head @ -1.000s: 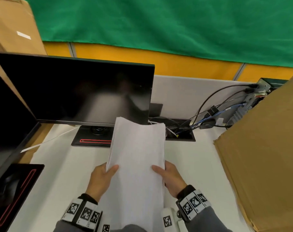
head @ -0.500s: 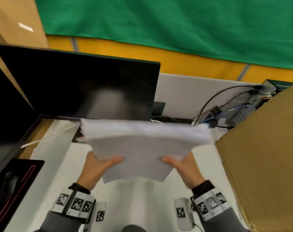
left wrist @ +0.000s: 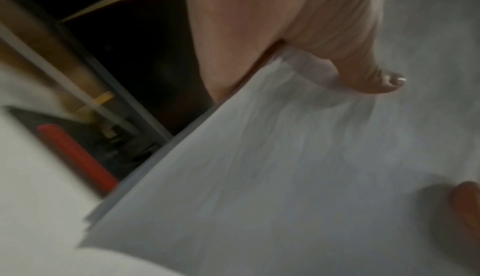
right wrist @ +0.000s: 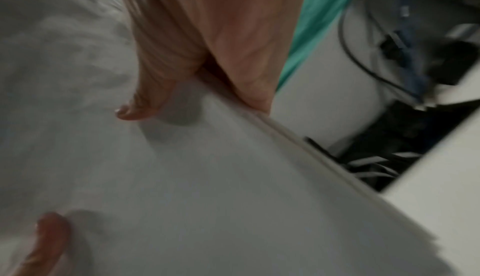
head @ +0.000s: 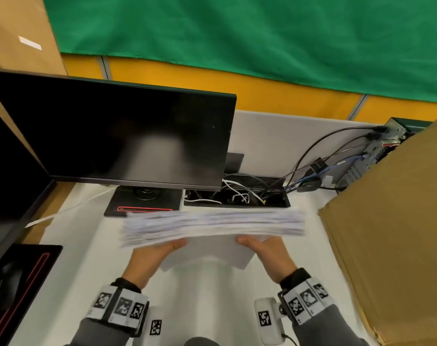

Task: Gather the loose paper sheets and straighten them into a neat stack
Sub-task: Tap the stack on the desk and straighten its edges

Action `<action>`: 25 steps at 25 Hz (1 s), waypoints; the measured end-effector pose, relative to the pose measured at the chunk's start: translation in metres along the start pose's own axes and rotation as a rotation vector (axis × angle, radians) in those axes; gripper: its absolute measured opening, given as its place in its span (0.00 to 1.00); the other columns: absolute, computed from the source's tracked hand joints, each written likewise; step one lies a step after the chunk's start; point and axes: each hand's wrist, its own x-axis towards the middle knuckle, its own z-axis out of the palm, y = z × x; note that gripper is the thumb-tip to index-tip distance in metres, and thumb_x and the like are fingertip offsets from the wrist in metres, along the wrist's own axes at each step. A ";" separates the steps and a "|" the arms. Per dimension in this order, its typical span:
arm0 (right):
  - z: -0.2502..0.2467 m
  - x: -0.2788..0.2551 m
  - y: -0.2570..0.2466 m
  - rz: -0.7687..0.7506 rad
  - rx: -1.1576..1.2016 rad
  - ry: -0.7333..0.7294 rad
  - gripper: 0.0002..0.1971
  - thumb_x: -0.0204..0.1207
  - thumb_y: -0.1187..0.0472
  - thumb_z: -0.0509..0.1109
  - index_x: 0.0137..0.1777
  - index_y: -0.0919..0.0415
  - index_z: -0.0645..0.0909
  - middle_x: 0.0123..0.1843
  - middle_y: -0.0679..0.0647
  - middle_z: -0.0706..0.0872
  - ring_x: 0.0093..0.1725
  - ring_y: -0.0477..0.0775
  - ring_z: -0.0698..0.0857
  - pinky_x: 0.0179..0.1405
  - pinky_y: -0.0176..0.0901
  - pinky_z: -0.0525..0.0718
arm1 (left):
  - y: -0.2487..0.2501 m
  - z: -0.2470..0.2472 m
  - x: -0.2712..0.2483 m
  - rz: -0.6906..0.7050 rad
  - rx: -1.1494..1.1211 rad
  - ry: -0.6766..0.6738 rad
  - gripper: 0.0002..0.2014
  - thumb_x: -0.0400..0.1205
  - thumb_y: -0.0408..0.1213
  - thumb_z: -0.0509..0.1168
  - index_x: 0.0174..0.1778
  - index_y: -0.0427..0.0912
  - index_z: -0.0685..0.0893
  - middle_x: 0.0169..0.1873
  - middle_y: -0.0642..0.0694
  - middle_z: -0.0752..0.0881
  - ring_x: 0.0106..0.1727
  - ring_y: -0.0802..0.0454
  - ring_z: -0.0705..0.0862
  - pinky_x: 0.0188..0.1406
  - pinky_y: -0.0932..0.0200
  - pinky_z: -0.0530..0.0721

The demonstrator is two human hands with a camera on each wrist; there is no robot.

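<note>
Both hands clamp the paper stack [head: 213, 224] above the white desk [head: 70, 248]: the left hand [head: 150, 258] pinches its left part and the right hand [head: 269, 255] its right part, thumbs on the near face and fingers hidden behind it. In the wrist views each thumb presses the top sheet, with the stack's edge tucked into the web of the hand. The stack is turned broadside, its long fanned edge facing up and blurred; no print can be read on it.

Just beyond it sit the monitor [head: 117, 136] on its red-striped base [head: 143, 202] and an open cable tray [head: 237, 196] full of wires. A second screen [head: 10, 176] and a black mouse pad [head: 20, 283] lie to the left. A tall cardboard box [head: 392, 231] stands close beside the stack's right end. Black-and-white marker bands wrap both wrists. Bare desk lies under and in front of the hands.
</note>
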 end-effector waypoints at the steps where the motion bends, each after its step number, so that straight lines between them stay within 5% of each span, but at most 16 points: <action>1: -0.001 -0.002 0.017 0.073 -0.026 0.001 0.13 0.65 0.73 0.79 0.45 0.56 0.89 0.41 0.46 0.95 0.46 0.47 0.92 0.54 0.52 0.87 | -0.017 -0.001 0.000 -0.083 0.014 0.018 0.40 0.30 0.62 0.81 0.38 0.47 0.89 0.34 0.55 0.92 0.48 0.48 0.89 0.54 0.52 0.84; 5: -0.001 0.001 0.033 0.079 -0.064 -0.003 0.18 0.66 0.73 0.78 0.51 0.51 0.87 0.47 0.42 0.94 0.50 0.44 0.91 0.47 0.32 0.85 | -0.026 0.001 -0.001 -0.158 0.045 -0.021 0.24 0.55 0.40 0.83 0.47 0.47 0.87 0.44 0.51 0.90 0.50 0.54 0.86 0.65 0.48 0.79; 10: -0.005 0.000 0.011 -0.048 -0.032 0.045 0.16 0.66 0.72 0.78 0.51 0.54 0.89 0.52 0.51 0.94 0.52 0.51 0.91 0.50 0.43 0.87 | 0.003 -0.004 -0.004 0.124 0.071 0.042 0.19 0.61 0.27 0.79 0.42 0.51 0.86 0.32 0.65 0.91 0.38 0.69 0.88 0.49 0.66 0.85; 14: 0.000 -0.004 -0.021 -0.168 0.099 0.098 0.15 0.62 0.65 0.78 0.50 0.59 0.88 0.45 0.49 0.94 0.47 0.48 0.91 0.44 0.38 0.86 | 0.039 -0.001 -0.009 0.435 -0.004 0.087 0.18 0.66 0.27 0.76 0.43 0.56 0.88 0.38 0.62 0.92 0.42 0.64 0.88 0.39 0.72 0.84; 17: 0.011 -0.006 -0.037 -0.240 0.133 0.153 0.11 0.65 0.58 0.74 0.48 0.56 0.86 0.41 0.44 0.93 0.42 0.42 0.89 0.40 0.34 0.86 | 0.055 0.011 -0.016 0.528 -0.008 0.186 0.07 0.72 0.50 0.68 0.44 0.59 0.84 0.40 0.55 0.87 0.41 0.58 0.84 0.38 0.67 0.83; 19: 0.023 -0.010 -0.042 -0.266 0.151 0.215 0.09 0.68 0.55 0.77 0.47 0.57 0.85 0.38 0.44 0.92 0.40 0.40 0.87 0.37 0.32 0.84 | 0.058 0.023 -0.019 0.533 -0.014 0.263 0.13 0.74 0.55 0.60 0.44 0.51 0.82 0.37 0.54 0.82 0.40 0.56 0.80 0.39 0.61 0.80; 23: 0.046 -0.011 -0.046 -0.295 0.135 0.382 0.24 0.66 0.42 0.66 0.38 0.68 0.80 0.34 0.58 0.80 0.37 0.54 0.78 0.37 0.44 0.77 | 0.064 0.037 -0.015 0.461 -0.164 0.412 0.06 0.77 0.48 0.60 0.37 0.52 0.77 0.31 0.58 0.77 0.33 0.63 0.75 0.38 0.64 0.75; 25: 0.047 -0.005 -0.050 -0.248 0.212 0.495 0.22 0.67 0.43 0.66 0.30 0.65 0.75 0.31 0.56 0.73 0.36 0.55 0.72 0.40 0.48 0.72 | 0.064 0.040 -0.013 0.471 -0.140 0.423 0.06 0.78 0.43 0.60 0.35 0.54 0.77 0.32 0.56 0.76 0.32 0.64 0.73 0.37 0.68 0.73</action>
